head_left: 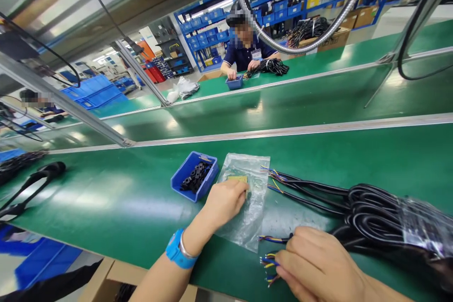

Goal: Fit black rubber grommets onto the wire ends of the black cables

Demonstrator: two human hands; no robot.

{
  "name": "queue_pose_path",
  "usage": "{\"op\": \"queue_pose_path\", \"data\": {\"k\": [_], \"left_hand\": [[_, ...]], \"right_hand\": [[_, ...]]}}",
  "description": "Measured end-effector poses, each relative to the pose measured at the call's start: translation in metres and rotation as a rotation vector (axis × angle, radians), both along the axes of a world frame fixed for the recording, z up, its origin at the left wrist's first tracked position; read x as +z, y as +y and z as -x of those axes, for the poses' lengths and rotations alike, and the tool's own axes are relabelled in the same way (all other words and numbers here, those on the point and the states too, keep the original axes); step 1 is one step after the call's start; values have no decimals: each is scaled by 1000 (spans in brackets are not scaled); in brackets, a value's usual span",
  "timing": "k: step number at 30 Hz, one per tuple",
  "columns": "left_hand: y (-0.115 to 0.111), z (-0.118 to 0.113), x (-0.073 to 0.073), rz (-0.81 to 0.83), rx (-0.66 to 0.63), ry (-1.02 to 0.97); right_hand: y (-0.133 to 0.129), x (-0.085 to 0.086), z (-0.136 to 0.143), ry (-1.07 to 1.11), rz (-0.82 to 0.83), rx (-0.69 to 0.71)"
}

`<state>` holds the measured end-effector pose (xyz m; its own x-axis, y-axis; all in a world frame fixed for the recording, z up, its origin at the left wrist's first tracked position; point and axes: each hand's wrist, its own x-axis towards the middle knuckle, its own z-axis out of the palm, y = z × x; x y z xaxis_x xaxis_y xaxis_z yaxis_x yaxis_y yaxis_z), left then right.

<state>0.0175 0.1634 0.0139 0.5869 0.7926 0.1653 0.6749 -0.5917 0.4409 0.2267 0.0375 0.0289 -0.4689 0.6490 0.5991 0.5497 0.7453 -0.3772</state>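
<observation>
On the green worktop (134,179) lies a clear plastic bag (253,217) with a small yellowish piece (238,179) on or in it. My left hand (225,200), with a blue band at the wrist, is closed over the bag at that piece; what its fingers pinch is hidden. Left of it sits a blue bin (175,181) of small black parts (196,176). My right hand (314,262) is closed around black cable ends whose coloured wires (271,262) stick out to the left. More cables (371,207) lie bundled at the right, partly wrapped in clear film.
Across the bench a person (244,47) handles cables over a small blue bin (234,82). A metal rail (283,134) runs behind the worktop. A flexible metal hose (304,49) hangs overhead. Black straps (35,184) lie at left.
</observation>
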Motion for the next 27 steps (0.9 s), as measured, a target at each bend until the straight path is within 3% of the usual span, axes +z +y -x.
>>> {"op": "queue_pose_path", "data": {"k": [3,7,9,12,16,20,27], "left_hand": [[-3,-3,0,3,-12,49],[-6,-5,5,12,85,-21],[-12,-9,10,222,135,-274],[-28,-18,19,725,96,-745],[-49,-27,28,1082,-42,-1015],[-55,-25,28,1268,-81,-1085],[-51,-20,20,1325,-75,-1069]], "right_hand": [[0,3,-1,17,29,27],[0,4,-2,122,7,7],[3,5,-2,193,-5,-23],[10,8,-2,285,15,-72],[20,7,-1,348,20,-117],[24,5,-1,354,12,-150],[24,7,-2,351,-41,-160]]}}
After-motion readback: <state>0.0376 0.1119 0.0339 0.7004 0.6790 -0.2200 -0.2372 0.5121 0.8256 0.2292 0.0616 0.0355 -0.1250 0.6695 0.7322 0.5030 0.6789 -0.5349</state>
